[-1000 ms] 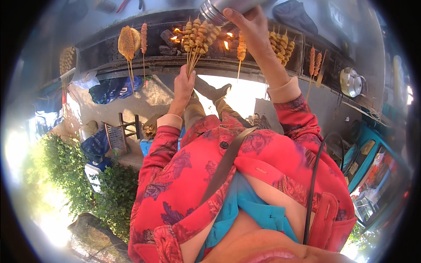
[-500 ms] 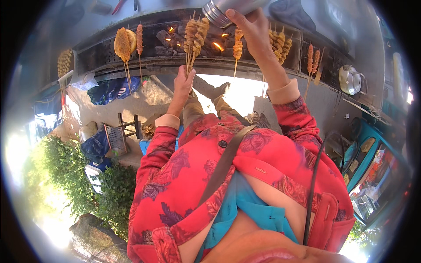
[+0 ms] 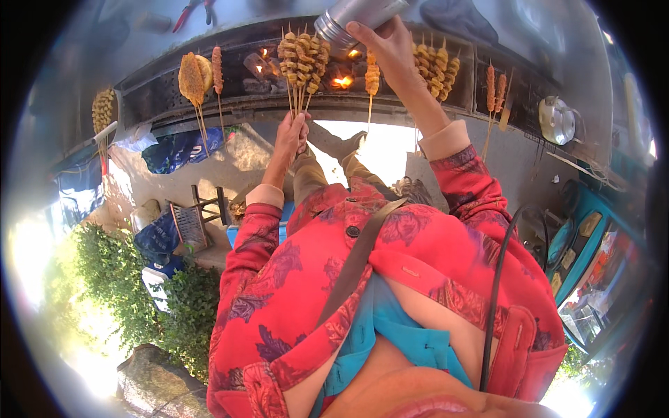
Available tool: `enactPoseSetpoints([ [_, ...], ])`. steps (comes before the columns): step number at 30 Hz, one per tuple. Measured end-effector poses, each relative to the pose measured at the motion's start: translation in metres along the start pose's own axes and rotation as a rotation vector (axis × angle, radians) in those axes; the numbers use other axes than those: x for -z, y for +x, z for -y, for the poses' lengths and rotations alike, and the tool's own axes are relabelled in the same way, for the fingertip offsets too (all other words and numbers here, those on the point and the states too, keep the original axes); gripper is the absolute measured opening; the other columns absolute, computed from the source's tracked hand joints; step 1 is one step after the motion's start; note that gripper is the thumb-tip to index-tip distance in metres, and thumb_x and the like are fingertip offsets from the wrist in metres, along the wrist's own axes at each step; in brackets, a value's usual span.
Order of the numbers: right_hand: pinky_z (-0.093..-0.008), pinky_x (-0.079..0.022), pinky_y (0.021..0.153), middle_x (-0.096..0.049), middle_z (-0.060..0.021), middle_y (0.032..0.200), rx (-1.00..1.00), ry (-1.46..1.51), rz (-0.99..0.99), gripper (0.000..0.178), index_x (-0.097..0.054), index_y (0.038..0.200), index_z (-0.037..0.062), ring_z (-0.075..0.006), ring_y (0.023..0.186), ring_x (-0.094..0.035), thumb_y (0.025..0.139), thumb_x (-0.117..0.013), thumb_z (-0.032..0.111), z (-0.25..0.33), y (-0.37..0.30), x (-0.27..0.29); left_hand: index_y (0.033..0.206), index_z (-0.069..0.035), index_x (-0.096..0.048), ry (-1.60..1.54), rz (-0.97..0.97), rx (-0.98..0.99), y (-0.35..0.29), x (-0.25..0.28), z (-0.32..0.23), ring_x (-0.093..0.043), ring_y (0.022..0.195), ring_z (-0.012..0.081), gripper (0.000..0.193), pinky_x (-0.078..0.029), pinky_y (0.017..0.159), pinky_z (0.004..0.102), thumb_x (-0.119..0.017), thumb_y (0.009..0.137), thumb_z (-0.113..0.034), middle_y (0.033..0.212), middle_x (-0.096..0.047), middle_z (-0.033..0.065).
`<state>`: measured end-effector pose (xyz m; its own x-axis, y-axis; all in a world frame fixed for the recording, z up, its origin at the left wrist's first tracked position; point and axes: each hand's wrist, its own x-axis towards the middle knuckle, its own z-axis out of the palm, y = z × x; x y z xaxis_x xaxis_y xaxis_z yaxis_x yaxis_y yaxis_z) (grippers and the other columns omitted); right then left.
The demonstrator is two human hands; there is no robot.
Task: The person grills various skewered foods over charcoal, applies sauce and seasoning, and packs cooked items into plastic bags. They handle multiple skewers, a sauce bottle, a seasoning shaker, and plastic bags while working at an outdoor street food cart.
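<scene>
Left hand (image 3: 288, 136), in the head view, clasps fanned spiral skewers (image 3: 302, 59) by their sticks, the food over a lit charcoal grill (image 3: 251, 106). Right hand (image 3: 391, 50) grips a tilted silver canister (image 3: 359, 19), apparently a shaker, its ridged end near the skewer tips.

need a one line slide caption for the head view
Left hand grips skewers over the grill; right hand holds a silver canister.
</scene>
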<state>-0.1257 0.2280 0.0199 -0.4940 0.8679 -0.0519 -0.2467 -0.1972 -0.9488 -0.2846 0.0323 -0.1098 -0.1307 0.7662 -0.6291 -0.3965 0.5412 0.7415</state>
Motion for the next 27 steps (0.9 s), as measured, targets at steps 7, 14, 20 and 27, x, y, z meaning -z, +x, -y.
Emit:
enactPoseSetpoints([
  [7,-0.0348,-0.052,0.076,-0.057,-0.0108,0.103,0.004,-0.054,-0.007,0.04,-0.049,0.112,0.0007,-0.0192,0.088,-0.059,0.085,-0.064,0.026,-0.01,0.031,-0.016,0.101,-0.007,-0.048,0.088,-0.08,-0.078,0.006,-0.003,0.0,-0.036,0.038,0.0054,0.024,-0.028,0.033,0.0211,-0.046,0.095,-0.03,0.061,-0.047,-0.0009],
  [14,-0.0351,-0.052,0.077,-0.057,-0.0108,0.103,0.01,-0.046,-0.032,0.04,-0.049,0.112,0.001,-0.0194,0.088,-0.059,0.085,-0.063,0.026,-0.007,0.027,-0.006,0.116,-0.005,-0.046,0.632,-0.423,-0.576,0.014,-0.006,0.022,-0.059,0.065,0.014,0.034,-0.047,0.059,0.0298,-0.055,0.09,-0.024,0.076,-0.06,0.0076],
  [20,-0.0354,-0.052,0.077,-0.057,-0.0108,0.104,0.002,-0.007,-0.018,0.039,-0.049,0.112,0.0013,-0.0196,0.088,-0.059,0.085,-0.063,0.026,0.008,0.005,0.008,0.109,-0.005,-0.051,0.314,-0.151,-0.263,0.003,0.008,0.023,-0.048,0.052,0.0089,0.025,-0.039,0.047,0.0253,-0.054,0.091,-0.023,0.065,-0.051,0.0002],
  [27,-0.0358,-0.052,0.077,-0.057,-0.0107,0.104,0.006,-0.032,-0.059,0.039,-0.049,0.112,0.0016,-0.0198,0.088,-0.059,0.086,-0.063,0.026,-0.01,0.012,0.001,0.102,-0.008,-0.052,0.006,-0.034,-0.095,-0.002,-0.013,0.016,-0.027,0.038,0.0018,0.017,-0.019,0.034,0.0198,-0.048,0.095,-0.023,0.052,-0.032,-0.0089],
])
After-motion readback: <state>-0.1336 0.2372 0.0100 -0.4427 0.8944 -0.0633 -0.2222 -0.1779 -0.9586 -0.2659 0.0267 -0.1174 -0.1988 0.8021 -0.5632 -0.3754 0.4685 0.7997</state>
